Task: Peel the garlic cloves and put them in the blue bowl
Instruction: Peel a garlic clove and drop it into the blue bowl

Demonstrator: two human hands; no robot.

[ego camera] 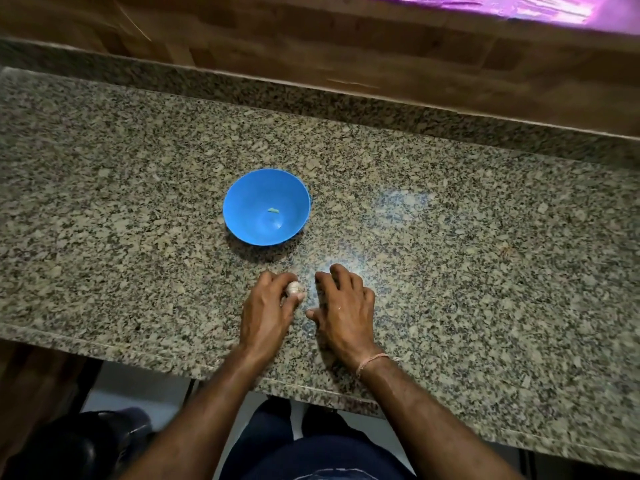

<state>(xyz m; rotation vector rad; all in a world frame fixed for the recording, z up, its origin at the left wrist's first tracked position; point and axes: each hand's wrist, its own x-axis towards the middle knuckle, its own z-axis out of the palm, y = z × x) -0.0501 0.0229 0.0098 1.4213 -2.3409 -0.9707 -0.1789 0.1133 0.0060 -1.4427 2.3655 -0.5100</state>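
So, granite countertop [450, 237] seen from above, with a blue plastic bowl [242, 192] sitting roughly in the middle of it, well back from the front edge. There's one small pale bit [273, 210] lying inside the bowl on the far slope of the wall. Could be a peeled clove, but it's too tiny to say for sure.

Both hands are down near the front edge, just in front of the bowl. The left hand [266, 306] has its fingers and thumb curled around a garlic bulb [294, 289]. It's whitish with the papery skin on, and only the right side of it pokes out past the fingers. I can't tell if the bulb touches the counter or is held just off it.

The right hand [343, 306] is just beside it, not touching the garlic and holding nothing. Its fingers are spread and a bit bent, with the tips down on the stone. It has a thin ring [339, 307] on one finger and a pinkish thread bracelet [372, 362] on the wrist.

A wooden panel [381, 46] runs along the back edge.
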